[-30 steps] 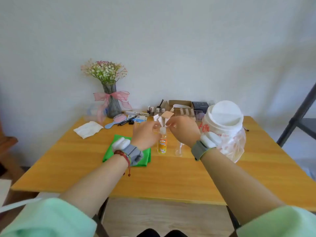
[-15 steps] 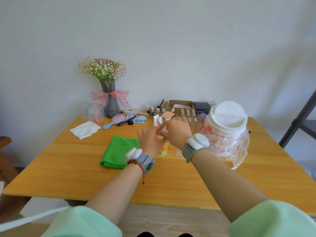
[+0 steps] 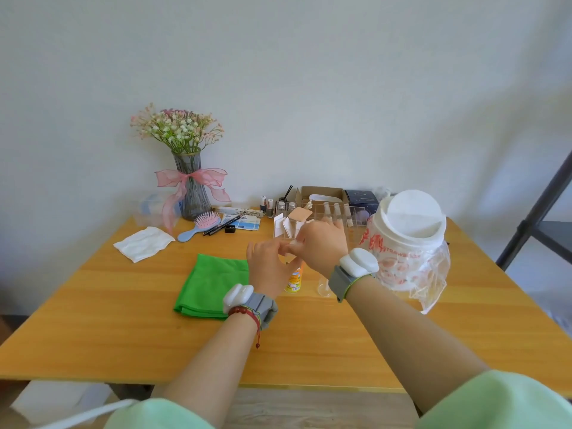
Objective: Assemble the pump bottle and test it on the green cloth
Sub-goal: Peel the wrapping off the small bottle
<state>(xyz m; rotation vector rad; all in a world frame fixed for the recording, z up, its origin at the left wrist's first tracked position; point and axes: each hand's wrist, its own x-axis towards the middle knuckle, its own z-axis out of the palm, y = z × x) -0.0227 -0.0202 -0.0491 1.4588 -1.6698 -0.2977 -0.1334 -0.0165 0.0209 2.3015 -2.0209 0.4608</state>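
A small pump bottle (image 3: 295, 279) with an orange and yellow label stands upright on the wooden table (image 3: 123, 329), mostly hidden behind my hands. My left hand (image 3: 270, 267) wraps the bottle's body. My right hand (image 3: 322, 247) pinches the pump top above it; the top itself is hidden by my fingers. A folded green cloth (image 3: 213, 281) lies flat just left of my left hand. A clear cap (image 3: 323, 286) stands right of the bottle, partly behind my right wrist.
A large white tub of wipes in a plastic bag (image 3: 408, 243) stands right of my hands. Behind are a clear organiser (image 3: 328, 215), cardboard box (image 3: 322, 193), flower vase (image 3: 190, 190), pink hairbrush (image 3: 201, 226) and white tissue (image 3: 144, 244). A dark shelf frame (image 3: 538, 212) stands at right.
The view has shifted slightly and both hands have closed in lower over the bottle. The left hand has slid off the cloth's right edge, so more of the green cloth shows.
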